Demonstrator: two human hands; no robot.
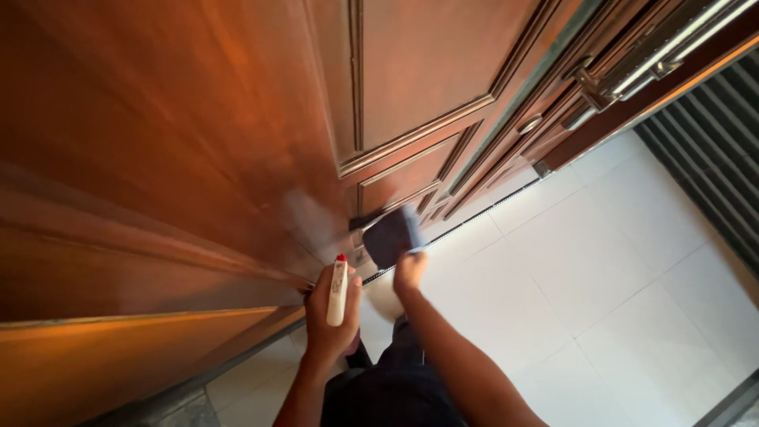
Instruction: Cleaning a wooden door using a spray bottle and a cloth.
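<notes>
Head view, looking steeply down along a dark brown panelled wooden door (237, 119) to a floor of white tiles (601, 269).

Left hand (332, 312): closed around a small white spray bottle (337, 292) with a red tip. The bottle stands upright in the fist, its tip pointing up, close to the lower part of the door. A pale misted patch (304, 217) shows on the wood just above the bottle.

Right hand (409, 273): gripping a dark blue cloth (391, 235). The cloth is held up against the door's lower panel, beside the misted patch. Both the cloth and this hand are blurred, so the exact contact with the wood cannot be confirmed.

Surroundings: a metal bar handle (656, 51) is fixed to the door at upper right, with a round metal lock plate (530, 124) nearby. A dark threshold strip (466, 225) runs along the door's foot where it meets the tiles. A dark slatted grille (711, 166) borders the tiles at the right edge. The person's dark trousers (395, 387) are visible between the two forearms at the bottom of the frame.
</notes>
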